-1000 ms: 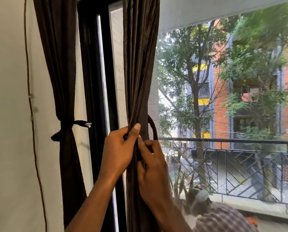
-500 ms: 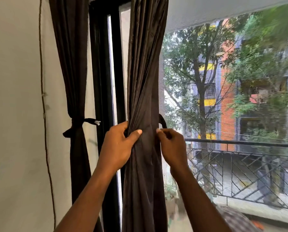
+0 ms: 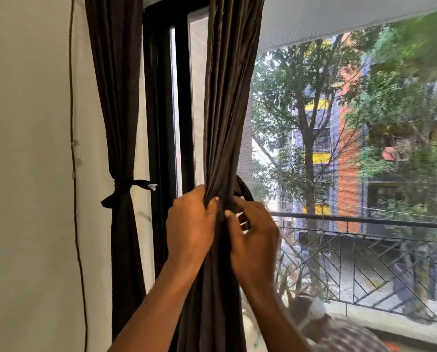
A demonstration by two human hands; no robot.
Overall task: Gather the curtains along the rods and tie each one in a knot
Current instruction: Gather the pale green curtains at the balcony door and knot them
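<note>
Two dark brown curtains hang at the window. The left curtain (image 3: 115, 97) is cinched at mid height by a dark tie band (image 3: 122, 190) with a white tip. The middle curtain (image 3: 227, 97) is bunched into a narrow column. My left hand (image 3: 190, 227) grips its gathered folds from the left side. My right hand (image 3: 253, 235) pinches a dark tie strap (image 3: 242, 189) that loops round the curtain's right side. The rods are out of view.
A black window frame (image 3: 161, 110) stands between the two curtains. A thin cord (image 3: 72, 123) runs down the white wall at left. Behind the window screen are a balcony railing (image 3: 364, 219), trees and buildings.
My right hand has moved back in against the curtain next to my left hand, and the strap's loop stands out more on the right. The view has shifted slightly left.
</note>
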